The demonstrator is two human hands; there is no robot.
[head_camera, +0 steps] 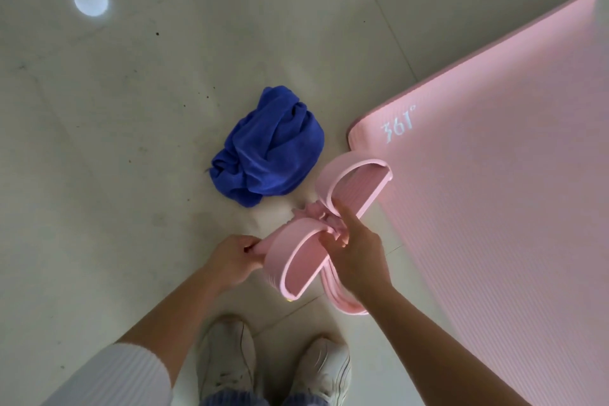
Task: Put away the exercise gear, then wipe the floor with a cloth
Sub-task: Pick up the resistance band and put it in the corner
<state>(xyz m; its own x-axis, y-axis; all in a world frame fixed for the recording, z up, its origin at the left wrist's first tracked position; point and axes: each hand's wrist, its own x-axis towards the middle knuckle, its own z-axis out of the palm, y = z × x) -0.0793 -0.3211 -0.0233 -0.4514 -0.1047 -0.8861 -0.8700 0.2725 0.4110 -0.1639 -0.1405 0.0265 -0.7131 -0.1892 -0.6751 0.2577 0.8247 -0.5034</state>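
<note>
My left hand grips one end of the pink pedal puller; my right hand clamps its middle.

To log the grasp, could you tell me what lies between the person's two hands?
In the head view, a bent pink foam pad fills the gap; the left hand pinches one side and the right hand grips the other.

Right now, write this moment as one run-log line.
left hand: grips pink foam gear | right hand: grips it too | blue cloth: crumpled on floor | pink mat: unrolled
</note>
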